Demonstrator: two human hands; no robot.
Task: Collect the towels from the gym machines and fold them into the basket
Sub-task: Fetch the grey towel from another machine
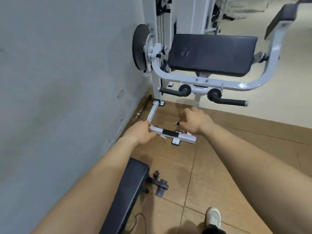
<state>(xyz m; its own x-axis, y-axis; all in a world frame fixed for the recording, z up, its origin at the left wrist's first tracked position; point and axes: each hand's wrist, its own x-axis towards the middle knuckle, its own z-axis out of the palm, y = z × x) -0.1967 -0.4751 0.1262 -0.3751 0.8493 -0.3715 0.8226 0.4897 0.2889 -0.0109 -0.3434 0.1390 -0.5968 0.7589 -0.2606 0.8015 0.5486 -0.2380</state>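
No towel and no basket show in the head view. A white gym machine (234, 85) with a black padded rest (211, 54) stands ahead against the grey wall. Both my arms reach forward below it. My left hand (141, 132) is in front of the curved white base tube (152, 119) on the floor, fingers relaxed and holding nothing. My right hand (195, 121) hovers over the base bar, fingers loosely spread and empty. Two black handles (228, 100) stick out just above my right hand.
A black padded bench (128, 191) lies low at the left beside my left arm, with a small metal bracket (162, 186) on the brown floor tiles. A steel bar (141, 110) lies along the wall. My white shoe (213, 217) is at the bottom. More machines stand far back.
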